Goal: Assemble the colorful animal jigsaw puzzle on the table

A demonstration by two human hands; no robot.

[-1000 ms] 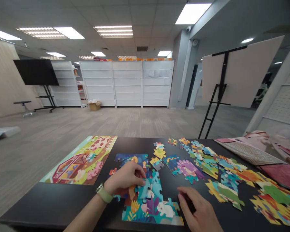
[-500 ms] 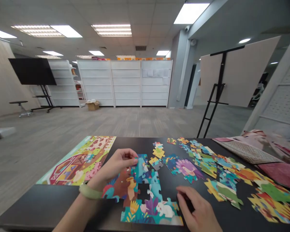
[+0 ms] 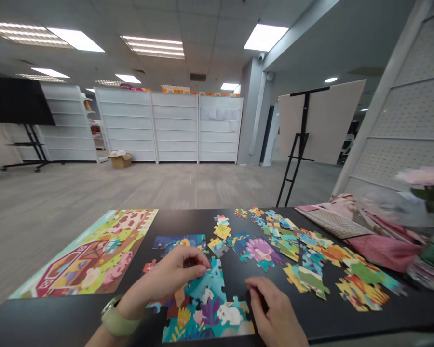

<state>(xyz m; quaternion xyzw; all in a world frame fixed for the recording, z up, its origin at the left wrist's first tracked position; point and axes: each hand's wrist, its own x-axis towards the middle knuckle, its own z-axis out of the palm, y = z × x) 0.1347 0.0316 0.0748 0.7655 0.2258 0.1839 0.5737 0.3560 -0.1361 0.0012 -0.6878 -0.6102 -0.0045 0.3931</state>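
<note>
Left hand (image 3: 173,277) pinches a piece down onto the joined section (image 3: 206,308) at the near table (image 3: 58,323) edge, right hand (image 3: 275,313) curled flat beside it empty; many loose pieces (image 3: 311,255) lie unjoined, right.

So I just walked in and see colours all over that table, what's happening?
A person is doing a jigsaw on a black table. The left hand presses a piece into the joined section nearest them; the right hand rests flat beside it. Loose pieces lie to the right, a finished puzzle to the left.
</note>
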